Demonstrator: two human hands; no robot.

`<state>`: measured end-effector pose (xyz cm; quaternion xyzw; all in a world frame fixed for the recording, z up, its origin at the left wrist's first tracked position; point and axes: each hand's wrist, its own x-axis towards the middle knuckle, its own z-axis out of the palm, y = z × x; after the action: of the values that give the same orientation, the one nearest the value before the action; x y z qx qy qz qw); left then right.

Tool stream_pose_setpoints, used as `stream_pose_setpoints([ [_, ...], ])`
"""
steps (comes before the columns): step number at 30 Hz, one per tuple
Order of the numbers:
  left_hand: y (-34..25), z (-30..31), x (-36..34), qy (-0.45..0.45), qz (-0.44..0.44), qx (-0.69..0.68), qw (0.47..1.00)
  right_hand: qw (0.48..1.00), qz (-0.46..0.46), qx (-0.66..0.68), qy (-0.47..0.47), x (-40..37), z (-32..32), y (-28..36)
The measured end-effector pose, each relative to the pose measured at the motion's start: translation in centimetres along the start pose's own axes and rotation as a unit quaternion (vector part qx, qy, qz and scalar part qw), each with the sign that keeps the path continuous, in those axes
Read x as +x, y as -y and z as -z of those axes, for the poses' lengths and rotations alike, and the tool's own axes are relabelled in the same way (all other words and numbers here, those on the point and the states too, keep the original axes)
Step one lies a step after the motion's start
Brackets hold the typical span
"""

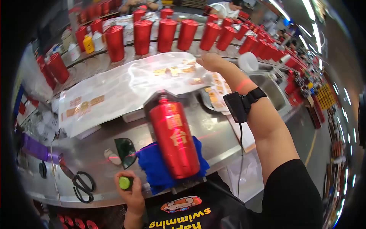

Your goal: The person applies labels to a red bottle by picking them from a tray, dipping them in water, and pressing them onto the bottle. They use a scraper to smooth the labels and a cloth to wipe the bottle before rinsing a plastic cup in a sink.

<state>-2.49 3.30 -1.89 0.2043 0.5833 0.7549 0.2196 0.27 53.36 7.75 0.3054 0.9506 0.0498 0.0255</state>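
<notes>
My left hand [133, 192], near the front edge of the bench, is closed around a dark piece with a bright green round end [124, 183]. My right hand [210, 62] reaches far forward to the back right corner of a large translucent decal sheet [114, 87] with gold prints, its fingers closed at the edge. That sheet spreads across the bench and overlaps things below it. In front of me a red bottle [174, 139] with gold characters lies on a blue cloth [154, 164], its neck pointing away.
Black-handled scissors [82, 186] and a dark green scraper-like plate [125, 152] lie left of the cloth. Red bottles [166, 35] line the back track. More printed sheets [219, 93], a white cup [248, 61] and a sink [271, 88] are right. Another person [227, 9] sits beyond.
</notes>
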Motion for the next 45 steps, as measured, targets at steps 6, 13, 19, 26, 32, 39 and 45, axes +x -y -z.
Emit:
stream_pose_setpoints([
  [6,1.1,0.4,0.2,0.0,-0.035,0.033,0.999,0.993,-0.086,0.055,-0.064,-12.8,2.0,-10.0],
  [13,1.3,-0.5,1.1,-0.083,-0.066,0.18,0.978,0.88,-0.37,0.298,-0.021,-31.8,-0.9,-25.9],
  [19,3.2,0.3,3.4,-0.135,-0.047,0.214,0.966,0.843,-0.434,0.317,-0.008,-31.5,-4.2,-41.4],
  [26,1.0,-4.3,4.1,-0.182,0.048,0.399,0.897,0.843,-0.464,0.271,0.022,-18.8,-9.8,-54.2],
  [32,-1.5,-6.8,2.5,-0.196,0.127,0.48,0.846,0.843,-0.438,0.307,-0.057,-15.8,-12.9,-61.2],
  [39,-5.3,-10.3,-0.9,-0.209,0.172,0.524,0.807,0.881,-0.403,0.245,0.026,-13.6,-16.4,-67.0],
  [45,-7.9,-12.9,-3.5,-0.225,0.203,0.545,0.782,0.847,-0.422,0.314,0.075,-14.1,-14.9,-65.3],
])
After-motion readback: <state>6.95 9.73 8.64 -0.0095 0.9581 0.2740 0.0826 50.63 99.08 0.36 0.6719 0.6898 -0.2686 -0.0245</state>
